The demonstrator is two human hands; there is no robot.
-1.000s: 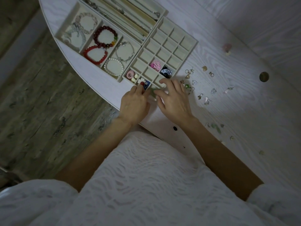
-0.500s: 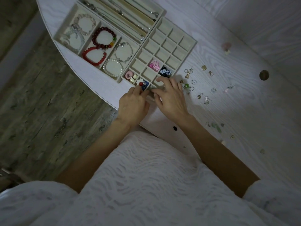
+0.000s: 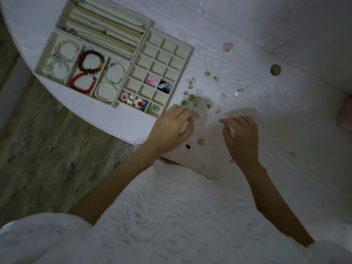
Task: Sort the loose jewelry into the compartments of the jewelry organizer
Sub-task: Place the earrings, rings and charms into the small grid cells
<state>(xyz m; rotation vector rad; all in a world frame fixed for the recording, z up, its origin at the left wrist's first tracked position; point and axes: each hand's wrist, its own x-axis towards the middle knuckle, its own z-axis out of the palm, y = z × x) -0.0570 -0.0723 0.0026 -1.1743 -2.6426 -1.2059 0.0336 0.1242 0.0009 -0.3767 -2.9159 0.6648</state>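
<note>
Hands first: your left hand hovers just beside the near corner of the grid tray, fingers loosely curled, thumb near forefinger; whether they pinch anything I cannot tell. Your right hand hangs over the surface, fingers curled the same way, contents too blurred to read.

Between and beyond the hands lie loose pieces: small rings, clear earrings, green beads, a few dull bits close to the edge, and a pink piece well apart, farther back.

Sorting looks, by my judgement, partly done. The bracelets are already placed; the small items are mostly left.

In the grid tray, the near row holds a pink disc, a white-and-red flower piece and a pale green piece. Farther in sit a pink flower and a dark patterned piece. The remaining cells show bare.

The bracelet tray to the left holds clear, dark red, bright red, silver and pearl bracelets. The chain tray at the far end holds thin chains.
</note>
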